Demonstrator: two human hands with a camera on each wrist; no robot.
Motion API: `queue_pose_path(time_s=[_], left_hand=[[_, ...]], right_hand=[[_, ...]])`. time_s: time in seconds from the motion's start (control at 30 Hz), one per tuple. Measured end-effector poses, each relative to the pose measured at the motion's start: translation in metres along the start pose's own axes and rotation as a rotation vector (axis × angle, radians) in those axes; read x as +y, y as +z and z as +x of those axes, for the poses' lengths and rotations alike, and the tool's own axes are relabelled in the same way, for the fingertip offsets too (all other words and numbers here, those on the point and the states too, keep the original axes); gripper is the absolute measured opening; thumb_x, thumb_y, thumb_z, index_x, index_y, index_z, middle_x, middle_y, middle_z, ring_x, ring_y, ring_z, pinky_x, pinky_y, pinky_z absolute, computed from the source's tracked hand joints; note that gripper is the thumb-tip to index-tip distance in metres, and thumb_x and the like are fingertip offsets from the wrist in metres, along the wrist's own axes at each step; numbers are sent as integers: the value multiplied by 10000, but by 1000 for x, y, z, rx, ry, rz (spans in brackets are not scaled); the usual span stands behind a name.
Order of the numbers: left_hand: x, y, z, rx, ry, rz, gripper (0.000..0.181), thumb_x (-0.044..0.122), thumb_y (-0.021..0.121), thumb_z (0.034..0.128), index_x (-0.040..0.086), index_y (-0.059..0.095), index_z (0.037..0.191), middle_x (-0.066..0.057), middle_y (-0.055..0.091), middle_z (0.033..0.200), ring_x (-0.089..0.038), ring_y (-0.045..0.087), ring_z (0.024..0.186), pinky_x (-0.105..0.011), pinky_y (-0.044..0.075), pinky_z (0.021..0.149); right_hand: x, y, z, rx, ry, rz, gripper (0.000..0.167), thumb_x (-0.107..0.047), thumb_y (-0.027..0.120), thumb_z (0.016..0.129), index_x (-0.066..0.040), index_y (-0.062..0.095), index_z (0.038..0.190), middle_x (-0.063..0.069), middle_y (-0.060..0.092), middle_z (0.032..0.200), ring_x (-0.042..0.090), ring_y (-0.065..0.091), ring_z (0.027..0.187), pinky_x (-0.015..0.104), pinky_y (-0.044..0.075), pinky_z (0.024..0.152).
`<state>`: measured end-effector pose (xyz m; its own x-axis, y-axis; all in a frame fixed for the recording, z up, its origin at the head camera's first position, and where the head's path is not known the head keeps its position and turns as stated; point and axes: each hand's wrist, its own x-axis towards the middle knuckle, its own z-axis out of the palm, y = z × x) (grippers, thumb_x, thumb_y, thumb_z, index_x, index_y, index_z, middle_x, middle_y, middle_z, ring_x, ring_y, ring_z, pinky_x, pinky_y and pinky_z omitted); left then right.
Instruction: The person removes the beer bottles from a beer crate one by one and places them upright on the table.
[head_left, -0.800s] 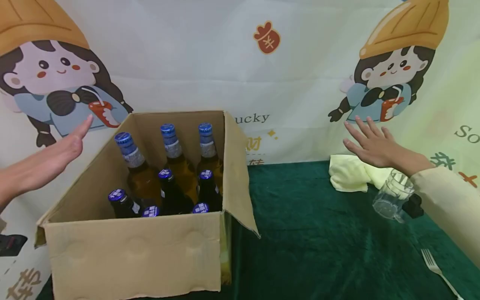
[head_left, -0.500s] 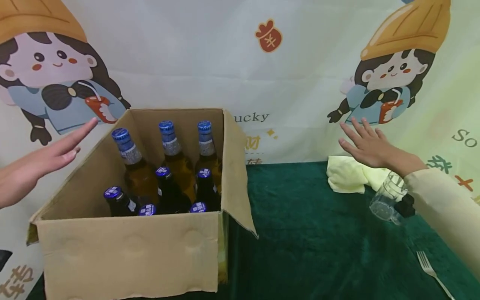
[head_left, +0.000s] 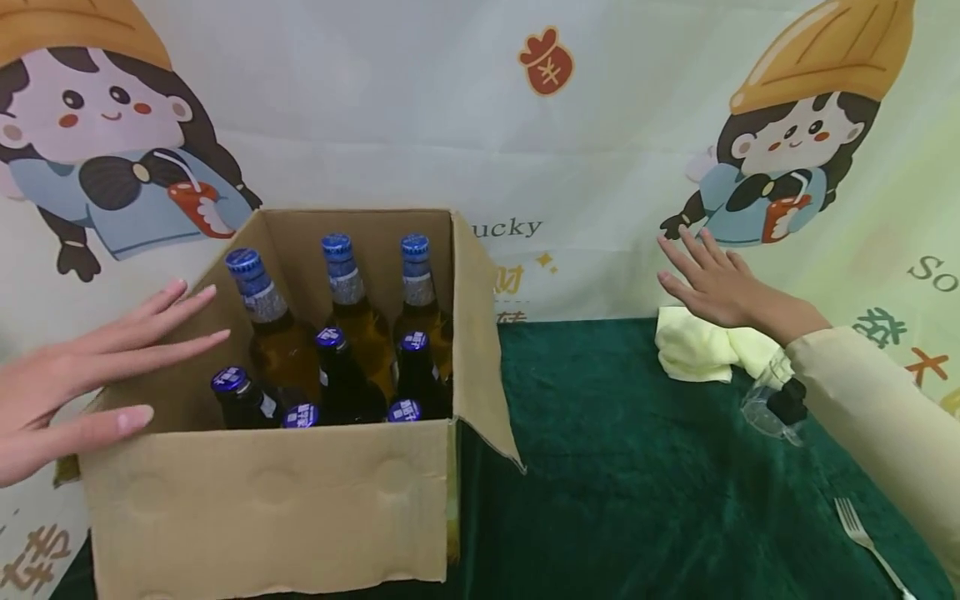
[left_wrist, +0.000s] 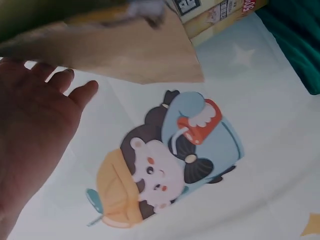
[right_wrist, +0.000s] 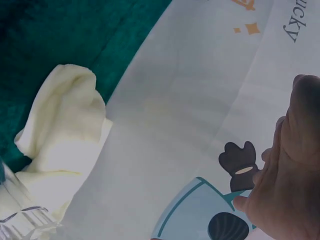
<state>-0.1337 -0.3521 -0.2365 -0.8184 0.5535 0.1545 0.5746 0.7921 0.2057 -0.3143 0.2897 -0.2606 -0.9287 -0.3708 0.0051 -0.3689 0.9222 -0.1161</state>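
Observation:
A cardboard box (head_left: 270,500) with its top open stands at the left in the head view, several capped bottles inside. Three taller bottles with blue caps (head_left: 345,279) are at the back; shorter dark ones (head_left: 345,383) stand nearer. My left hand (head_left: 97,367) is over the box's left edge with its fingers spread; whether it touches the cardboard I cannot tell. In the left wrist view the left hand (left_wrist: 40,115) appears beside a cardboard flap (left_wrist: 140,55). My right hand (head_left: 727,279), fingers straight and holding nothing, hovers above a pale yellow cloth (head_left: 693,346).
A clear glass mug (head_left: 768,408) lies partly hidden by the right sleeve. Near the right edge a fork (head_left: 862,533) rests on the green tablecloth (head_left: 637,483). Behind everything hangs a printed backdrop (head_left: 390,108). One box flap (head_left: 483,350) sticks out to the right.
My left hand has come down and rightward to the box's left edge, its fingers spreading. My right hand has shifted slightly left, still in the air. The bottles stay put.

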Motion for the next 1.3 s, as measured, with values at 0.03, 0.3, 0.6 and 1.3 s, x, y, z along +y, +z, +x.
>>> queue_pose_path(time_s=[0.03,0.3,0.6,1.3], left_hand=[[4,1,0,-5,-1,22,658,262,666,953,386,398,1541,83,119,1716,-115,-155,1583,-721,-105,1205],[9,9,-2,88,67,133,434,314,768,857,342,696,1285,212,284,1641,-93,-8,1597,-596,83,1276],[30,4,1,290,311,130,398,197,896,692,352,784,1040,66,772,1092,82,432,1386,-256,130,1296],[25,4,-11,212,244,144,510,215,912,692,471,737,1097,133,769,1072,-26,294,1525,-387,84,1319]], right_hand=[[-1,-1,0,-3,-1,0,687,-505,218,1096,-145,-8,1636,224,-104,1688,500,-127,1539,775,6,1170],[1,0,-5,-30,8,12,691,-501,214,1095,-137,-23,1633,230,-115,1685,509,-129,1534,777,7,1167],[-1,0,-4,-31,-7,22,675,-466,230,1103,-116,-2,1632,243,-96,1683,525,-105,1531,785,43,1160],[-155,-74,5,81,-511,113,634,-521,239,1088,-247,95,1641,40,52,1724,265,2,1604,574,83,1287]])
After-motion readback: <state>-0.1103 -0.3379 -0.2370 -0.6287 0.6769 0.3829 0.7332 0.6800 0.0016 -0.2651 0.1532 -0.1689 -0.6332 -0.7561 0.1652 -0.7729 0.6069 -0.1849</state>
